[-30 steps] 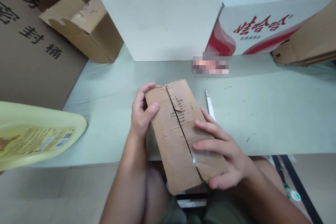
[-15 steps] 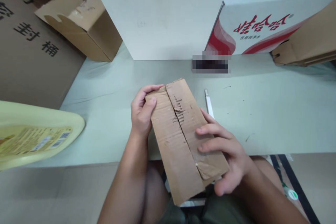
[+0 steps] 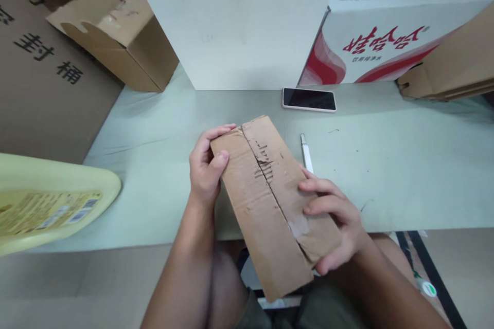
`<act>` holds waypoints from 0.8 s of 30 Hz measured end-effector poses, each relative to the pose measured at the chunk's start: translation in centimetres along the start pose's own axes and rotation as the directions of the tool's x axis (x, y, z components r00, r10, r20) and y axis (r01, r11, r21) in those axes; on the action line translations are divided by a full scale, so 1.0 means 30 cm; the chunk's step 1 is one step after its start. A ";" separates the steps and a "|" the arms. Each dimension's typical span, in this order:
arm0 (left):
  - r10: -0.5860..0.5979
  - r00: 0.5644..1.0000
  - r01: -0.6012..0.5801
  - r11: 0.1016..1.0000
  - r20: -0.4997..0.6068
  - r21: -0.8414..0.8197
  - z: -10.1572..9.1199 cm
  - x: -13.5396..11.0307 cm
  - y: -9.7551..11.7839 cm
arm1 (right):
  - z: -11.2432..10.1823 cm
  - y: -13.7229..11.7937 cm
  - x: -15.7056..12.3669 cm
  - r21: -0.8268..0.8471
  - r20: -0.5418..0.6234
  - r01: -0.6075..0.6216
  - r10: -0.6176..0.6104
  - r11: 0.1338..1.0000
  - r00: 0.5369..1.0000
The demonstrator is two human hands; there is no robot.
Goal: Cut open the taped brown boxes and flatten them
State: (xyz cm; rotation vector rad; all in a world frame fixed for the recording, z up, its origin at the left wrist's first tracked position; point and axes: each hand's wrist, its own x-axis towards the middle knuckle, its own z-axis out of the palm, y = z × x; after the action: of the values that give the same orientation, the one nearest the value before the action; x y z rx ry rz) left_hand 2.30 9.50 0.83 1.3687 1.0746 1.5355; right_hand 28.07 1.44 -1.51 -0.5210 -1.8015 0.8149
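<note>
A brown cardboard box (image 3: pixel 257 205) with a long seam between its two flaps is tilted over the table's front edge. My left hand (image 3: pixel 208 164) grips its far left corner, thumb on top and fingers round the far edge. At the near right side, my right hand (image 3: pixel 335 216) holds the box, with fingertips resting on the right flap and the thumb by its lower corner. Just beyond my right hand, a slim white and grey tool (image 3: pixel 306 154) lies on the table, its near end hidden by the hand.
A phone (image 3: pixel 309 99) lies by a white carton (image 3: pixel 239 41) and a red-and-white carton (image 3: pixel 382 41). To the left stand a yellow bottle (image 3: pixel 57 200), an open cardboard box (image 3: pixel 127 41) and a large printed carton (image 3: pixel 42 87). Folded cardboard (image 3: pixel 447 69) is at right on the pale green table (image 3: pixel 417 164).
The flaps at the box's near right end now lie flatter and closer together. My right hand has shifted slightly, its thumb drawn in toward the corner. My left hand keeps its grip.
</note>
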 end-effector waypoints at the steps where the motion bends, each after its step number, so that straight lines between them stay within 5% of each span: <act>1: -0.004 1.000 0.004 1.000 -0.007 -0.021 0.003 -0.001 -0.002 | -0.001 0.004 -0.003 0.023 -0.010 -0.009 0.009 1.000 1.000; 9: 0.031 0.994 -0.031 1.000 -0.106 0.003 0.009 0.008 0.002 | -0.022 0.022 -0.015 0.087 0.018 -0.067 0.066 0.994 0.998; 13: 0.092 0.995 -0.086 0.987 -0.040 0.136 -0.013 0.017 0.015 | -0.024 0.030 -0.015 0.118 0.036 -0.062 0.059 0.991 0.998; 19: 0.155 0.967 -0.207 0.941 0.203 0.267 -0.049 0.035 0.045 | -0.041 0.022 0.005 0.115 0.089 -0.061 0.051 0.991 0.995; 24: 0.146 0.973 -0.191 0.944 0.180 0.269 -0.055 0.035 0.035 | -0.011 0.038 -0.032 0.146 0.081 -0.117 0.106 0.982 0.991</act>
State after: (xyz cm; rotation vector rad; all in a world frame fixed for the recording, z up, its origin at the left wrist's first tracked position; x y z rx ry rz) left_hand 0.54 10.00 2.07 1.7909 1.1346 1.4007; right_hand 28.70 1.64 -2.90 -0.5027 -1.7715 1.0507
